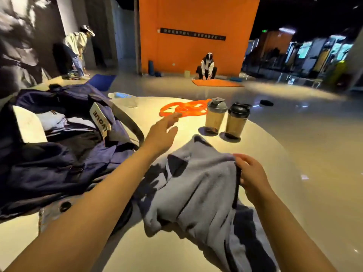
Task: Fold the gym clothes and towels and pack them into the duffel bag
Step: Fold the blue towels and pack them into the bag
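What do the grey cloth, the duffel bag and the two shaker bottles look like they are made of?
Grey cloth: soft terry or fleece, by its fuzzy matte nap and loose folds. Duffel bag: thin navy woven synthetic, probably nylon, limp with a faint sheen. Shaker bottles: apparently clear plastic walls with opaque grey and black lids.

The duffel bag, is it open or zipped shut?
Open. The navy duffel bag gapes on top, and folded clothes show inside its mouth.

Crumpled grey towel [198, 185] beside the open navy duffel bag [64, 154]
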`<state>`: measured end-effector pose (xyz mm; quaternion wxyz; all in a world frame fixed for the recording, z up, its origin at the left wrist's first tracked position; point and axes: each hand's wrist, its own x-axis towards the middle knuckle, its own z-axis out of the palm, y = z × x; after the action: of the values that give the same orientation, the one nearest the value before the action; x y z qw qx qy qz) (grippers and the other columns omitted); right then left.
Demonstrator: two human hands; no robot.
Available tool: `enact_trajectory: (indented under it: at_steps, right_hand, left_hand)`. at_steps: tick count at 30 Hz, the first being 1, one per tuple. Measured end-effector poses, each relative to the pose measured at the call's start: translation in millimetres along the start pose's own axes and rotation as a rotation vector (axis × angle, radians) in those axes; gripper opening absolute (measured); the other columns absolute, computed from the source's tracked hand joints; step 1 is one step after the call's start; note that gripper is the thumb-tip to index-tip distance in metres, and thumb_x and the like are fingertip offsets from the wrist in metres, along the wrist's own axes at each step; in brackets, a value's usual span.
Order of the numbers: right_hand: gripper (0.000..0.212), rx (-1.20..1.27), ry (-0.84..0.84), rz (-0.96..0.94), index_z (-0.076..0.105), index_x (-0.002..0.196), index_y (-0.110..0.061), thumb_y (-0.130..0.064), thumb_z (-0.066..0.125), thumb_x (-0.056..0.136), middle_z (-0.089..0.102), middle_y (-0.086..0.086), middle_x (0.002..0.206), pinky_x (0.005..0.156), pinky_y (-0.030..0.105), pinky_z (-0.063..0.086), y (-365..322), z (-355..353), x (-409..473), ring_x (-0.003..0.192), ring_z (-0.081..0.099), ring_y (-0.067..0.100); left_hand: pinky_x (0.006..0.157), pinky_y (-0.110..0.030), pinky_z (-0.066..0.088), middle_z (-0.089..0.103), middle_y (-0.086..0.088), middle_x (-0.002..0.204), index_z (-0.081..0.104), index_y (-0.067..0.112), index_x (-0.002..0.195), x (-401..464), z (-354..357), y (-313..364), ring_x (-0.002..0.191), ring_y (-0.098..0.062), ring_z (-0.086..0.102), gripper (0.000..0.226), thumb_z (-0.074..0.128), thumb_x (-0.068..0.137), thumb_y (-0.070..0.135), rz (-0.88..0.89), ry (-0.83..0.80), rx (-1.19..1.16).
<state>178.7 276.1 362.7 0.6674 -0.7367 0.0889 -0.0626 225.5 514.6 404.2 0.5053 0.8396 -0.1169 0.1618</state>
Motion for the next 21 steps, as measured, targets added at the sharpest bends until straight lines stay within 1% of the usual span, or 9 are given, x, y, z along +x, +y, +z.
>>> enact_trajectory:
  at_steps: [2, 4, 6, 9, 12, 15, 18, 20, 21]
  right_hand:
    - [0.030, -0.039, 0.011, 0.123, 0.051, 0.127, -0.014, -0.017, 0.055, 0.097, 0.056, 0.010, 0.114, 0.073, 0.034, 0.054, 19.6, -16.5, 4.5, 0.092, 0.061, 0.027]
    - [0.032, -0.130, 0.034, 0.117, 0.051, 0.128, -0.016, -0.014, 0.055, 0.096, 0.056, 0.009, 0.114, 0.076, 0.038, 0.054, 31.7, -29.0, -0.2, 0.087, 0.062, 0.023]
    - [0.026, -0.301, 0.031, -0.018, 0.055, 0.120, -0.023, -0.018, 0.057, 0.094, 0.059, 0.000, 0.112, 0.068, 0.023, 0.052, 36.8, -40.2, -15.3, 0.087, 0.061, 0.009]
    - [0.016, -0.546, -0.128, -0.215, 0.056, 0.108, -0.037, -0.031, 0.056, 0.094, 0.057, -0.022, 0.103, 0.069, 0.009, 0.042, 45.7, -50.0, -51.0, 0.090, 0.058, -0.004]
    - [0.017, -0.718, -0.243, -0.369, 0.062, 0.102, -0.040, -0.050, 0.054, 0.090, 0.059, -0.030, 0.101, 0.078, 0.005, 0.040, 61.4, -52.7, -82.1, 0.097, 0.054, -0.012]
    - [0.061, -0.754, -0.240, -0.422, 0.062, 0.109, -0.044, -0.085, 0.033, 0.076, 0.054, -0.035, 0.114, 0.088, 0.004, 0.034, 74.8, -56.5, -94.6, 0.112, 0.046, -0.013]
    - [0.068, -0.630, -0.266, -0.350, 0.048, 0.116, -0.054, -0.094, 0.035, 0.062, 0.045, -0.043, 0.121, 0.090, 0.004, 0.032, 72.4, -51.6, -100.8, 0.117, 0.038, -0.018]
    - [0.073, -0.703, -0.315, -0.329, 0.035, 0.124, -0.058, -0.091, 0.040, 0.059, 0.028, -0.046, 0.133, 0.097, 0.008, 0.029, 68.9, -40.7, -103.3, 0.122, 0.029, -0.020]
    - [0.078, -0.804, -0.298, -0.373, 0.030, 0.130, -0.056, -0.091, 0.040, 0.061, 0.019, -0.040, 0.142, 0.100, 0.013, 0.026, 68.6, -34.1, -106.4, 0.127, 0.024, -0.014]
  left_hand:
    - [0.109, -0.027, 0.032, 0.050, 0.003, 0.140, 0.050, 0.027, 0.134, -27.0, 21.0, -9.5, 0.129, -0.013, 0.044, 0.039, 0.048, 0.098, 0.012, 0.011, -0.157, 0.132]
    - [0.105, -0.017, 0.027, 0.044, 0.008, 0.144, 0.048, 0.029, 0.136, -63.8, 32.5, -15.1, 0.132, -0.009, 0.039, 0.037, 0.049, 0.099, 0.028, 0.033, -0.272, 0.252]
    - [0.112, -0.023, 0.023, 0.034, 0.013, 0.150, 0.042, 0.035, 0.140, -101.2, 39.4, -15.9, 0.138, -0.008, 0.030, 0.049, 0.042, 0.094, 0.052, 0.036, -0.425, 0.341]
    - [0.120, -0.039, 0.002, 0.007, 0.023, 0.156, 0.023, 0.047, 0.146, -145.4, 48.0, -20.6, 0.145, -0.003, 0.005, 0.081, 0.011, 0.073, 0.080, 0.030, -0.675, 0.570]
    - [0.115, -0.037, -0.016, -0.013, 0.025, 0.153, 0.012, 0.052, 0.146, -163.1, 55.0, -29.4, 0.143, 0.000, -0.013, 0.085, -0.003, 0.068, 0.081, 0.083, -0.656, 0.678]
    - [0.115, -0.034, -0.012, -0.005, 0.023, 0.157, 0.015, 0.056, 0.144, -152.5, 56.7, -44.0, 0.145, -0.001, -0.009, 0.085, -0.011, 0.068, 0.083, 0.113, -0.605, 0.689]
    - [0.116, -0.034, -0.005, 0.008, 0.020, 0.158, 0.023, 0.054, 0.143, -130.0, 57.9, -57.8, 0.146, -0.005, 0.000, 0.090, -0.013, 0.067, 0.086, 0.117, -0.582, 0.670]
    - [0.117, -0.035, 0.000, 0.012, 0.018, 0.158, 0.025, 0.050, 0.144, -111.0, 58.1, -64.6, 0.147, -0.007, 0.005, 0.094, -0.007, 0.066, 0.089, 0.102, -0.575, 0.660]
    - [0.118, -0.037, 0.002, 0.015, 0.017, 0.158, 0.027, 0.048, 0.145, -102.5, 58.0, -67.0, 0.146, -0.008, 0.007, 0.092, -0.003, 0.067, 0.088, 0.090, -0.570, 0.656]
